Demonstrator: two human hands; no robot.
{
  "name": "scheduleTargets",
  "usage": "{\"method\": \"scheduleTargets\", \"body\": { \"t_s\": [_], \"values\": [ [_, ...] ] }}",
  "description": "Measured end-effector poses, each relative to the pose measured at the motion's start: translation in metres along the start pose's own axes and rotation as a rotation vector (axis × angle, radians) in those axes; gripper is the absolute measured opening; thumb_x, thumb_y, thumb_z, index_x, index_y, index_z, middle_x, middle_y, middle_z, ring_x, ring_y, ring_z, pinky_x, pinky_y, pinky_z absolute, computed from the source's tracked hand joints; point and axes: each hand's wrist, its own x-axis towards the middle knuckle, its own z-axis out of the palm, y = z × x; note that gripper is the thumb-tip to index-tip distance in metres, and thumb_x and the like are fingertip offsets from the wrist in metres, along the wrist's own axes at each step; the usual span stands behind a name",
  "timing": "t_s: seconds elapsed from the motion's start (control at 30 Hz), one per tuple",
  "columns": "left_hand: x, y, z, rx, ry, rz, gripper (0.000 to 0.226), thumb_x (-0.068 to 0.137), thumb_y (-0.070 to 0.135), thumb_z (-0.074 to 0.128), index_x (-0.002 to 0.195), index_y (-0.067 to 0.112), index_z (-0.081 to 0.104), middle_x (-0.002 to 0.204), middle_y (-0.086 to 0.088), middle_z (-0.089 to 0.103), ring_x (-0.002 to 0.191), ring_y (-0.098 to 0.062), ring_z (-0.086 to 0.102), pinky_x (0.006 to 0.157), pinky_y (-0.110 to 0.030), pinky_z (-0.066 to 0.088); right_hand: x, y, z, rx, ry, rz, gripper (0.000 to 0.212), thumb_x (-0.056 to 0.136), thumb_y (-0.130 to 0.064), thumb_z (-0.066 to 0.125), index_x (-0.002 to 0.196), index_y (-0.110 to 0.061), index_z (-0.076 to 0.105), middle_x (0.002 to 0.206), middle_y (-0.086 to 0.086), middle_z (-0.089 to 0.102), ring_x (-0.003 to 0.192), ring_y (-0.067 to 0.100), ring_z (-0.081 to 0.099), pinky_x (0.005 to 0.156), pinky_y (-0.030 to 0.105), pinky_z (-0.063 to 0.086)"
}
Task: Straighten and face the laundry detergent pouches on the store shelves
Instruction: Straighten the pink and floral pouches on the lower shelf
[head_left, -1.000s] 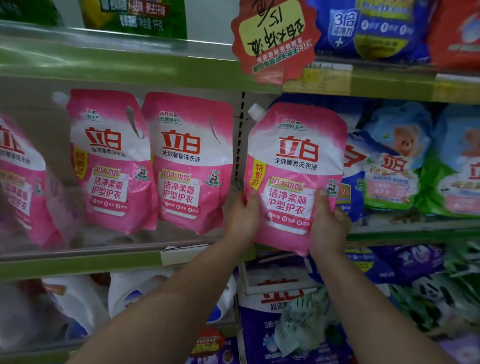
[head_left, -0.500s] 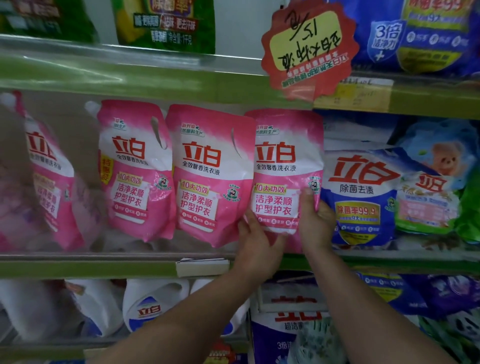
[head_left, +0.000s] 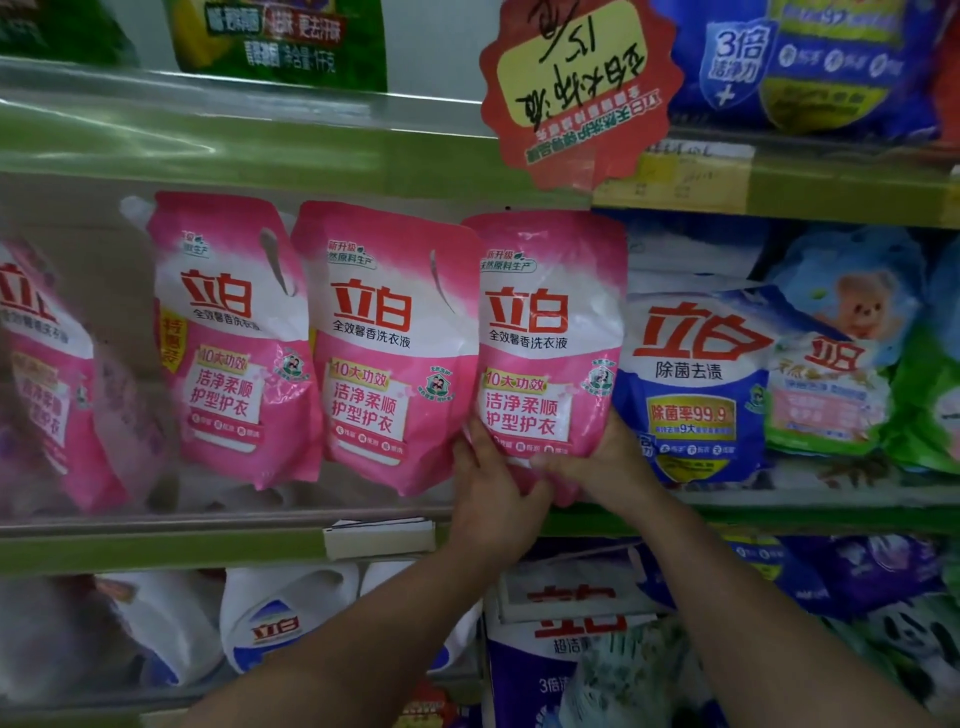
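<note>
1. Both hands grasp the bottom of one pink pouch (head_left: 545, 332). The left hand (head_left: 493, 499) holds its lower left corner and the right hand (head_left: 608, 457) holds its lower right corner.
2. This pouch stands upright at the front of the middle shelf (head_left: 156, 551), with its label facing out. It is just beside a second pink pouch (head_left: 384, 348) on its left and touches a blue pouch (head_left: 691, 384) on its right.
3. I judge that the pouch is almost in place and only needs to be set down and let go.
4. The pouch is soft and full of liquid, so it could sag or fall forward once the hands open, if its base does not sit flat.
5. The gap looks narrow. Pushing in too hard could tilt the neighbouring pink pouch or press the blue pouch sideways.
6. A third pink pouch (head_left: 228, 332) further left leans a little, so the row is not yet even.
</note>
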Motion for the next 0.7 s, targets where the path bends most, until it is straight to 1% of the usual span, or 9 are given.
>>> {"method": "scheduleTargets", "body": {
  "t_s": [0.1,0.2,0.27,0.4,0.53,0.57,0.63,0.67,0.7],
  "values": [
    [-0.003,-0.001,0.001,0.031,-0.016,0.009,0.116,0.084,0.036,0.067,0.146,0.022,-0.03,0.158,-0.003,-0.011,0.145,-0.029,0.015,0.113,-0.046,0.033,0.001,0.005,0.001,-0.08,0.053,-0.009,0.062,0.066,-0.019,0.084,0.112,-0.037,0.047,0.09,-0.025,0.06,0.082,-0.014,0.054,0.064,0.011,0.043],
    [-0.007,-0.004,0.001,0.062,-0.021,0.038,0.116,0.085,0.037,0.065,0.143,0.022,-0.035,0.158,-0.005,-0.016,0.143,-0.03,0.021,0.11,-0.045,0.037,0.002,0.012,0.008,-0.094,0.136,-0.05,0.055,0.068,-0.017,0.083,0.11,-0.034,0.05,0.085,-0.022,0.06,0.081,-0.008,0.056,0.065,0.011,0.042],
    [-0.009,-0.005,0.0,0.075,-0.013,0.05,0.115,0.087,0.037,0.063,0.142,0.022,-0.036,0.157,-0.005,-0.013,0.14,-0.03,0.027,0.108,-0.043,0.039,0.004,0.015,0.01,-0.097,0.166,-0.068,0.053,0.068,-0.018,0.082,0.107,-0.035,0.051,0.085,-0.022,0.06,0.083,-0.005,0.057,0.066,0.011,0.042],
    [-0.011,-0.003,0.0,0.083,0.007,0.07,0.113,0.086,0.036,0.063,0.145,0.017,-0.032,0.156,-0.004,-0.007,0.14,-0.028,0.026,0.109,-0.04,0.037,0.01,0.019,0.014,-0.099,0.206,-0.085,0.055,0.069,-0.022,0.082,0.115,-0.029,0.053,0.086,-0.023,0.059,0.086,-0.003,0.057,0.063,0.009,0.041],
    [-0.014,0.001,0.0,0.127,0.01,0.088,0.111,0.087,0.036,0.061,0.145,0.015,-0.031,0.154,-0.001,-0.008,0.139,-0.027,0.027,0.108,-0.039,0.039,0.014,0.021,0.017,-0.105,0.236,-0.102,0.058,0.071,-0.024,0.081,0.122,-0.025,0.052,0.096,-0.018,0.06,0.091,0.0,0.056,0.065,0.008,0.041],
    [-0.015,0.0,0.001,0.152,0.005,0.092,0.109,0.088,0.035,0.06,0.145,0.014,-0.031,0.154,-0.003,-0.012,0.141,-0.029,0.024,0.11,-0.041,0.038,0.015,0.021,0.018,-0.103,0.244,-0.105,0.057,0.072,-0.024,0.08,0.122,-0.024,0.053,0.097,-0.017,0.06,0.091,0.0,0.056,0.064,0.007,0.041],
    [-0.019,0.001,0.007,0.204,-0.039,0.085,0.107,0.088,0.036,0.059,0.146,0.015,-0.029,0.156,-0.008,-0.024,0.147,-0.035,0.004,0.116,-0.045,0.028,0.016,0.02,0.022,-0.088,0.266,-0.108,0.056,0.073,-0.024,0.08,0.122,-0.024,0.052,0.097,-0.017,0.06,0.09,0.001,0.057,0.064,0.007,0.04],
    [-0.021,0.003,0.01,0.218,-0.07,0.079,0.107,0.088,0.038,0.059,0.147,0.015,-0.028,0.155,-0.009,-0.029,0.148,-0.034,-0.007,0.118,-0.046,0.023,0.016,0.019,0.024,-0.072,0.273,-0.106,0.057,0.073,-0.025,0.079,0.123,-0.023,0.052,0.097,-0.017,0.06,0.09,0.001,0.057,0.064,0.007,0.04],
    [-0.023,0.004,0.014,0.211,-0.097,0.076,0.107,0.088,0.04,0.059,0.148,0.016,-0.025,0.156,-0.009,-0.028,0.148,-0.031,-0.01,0.119,-0.045,0.02,0.016,0.017,0.026,-0.053,0.27,-0.103,0.058,0.073,-0.025,0.079,0.124,-0.023,0.051,0.099,-0.017,0.059,0.09,0.002,0.057,0.065,0.007,0.04]
  ]
}}
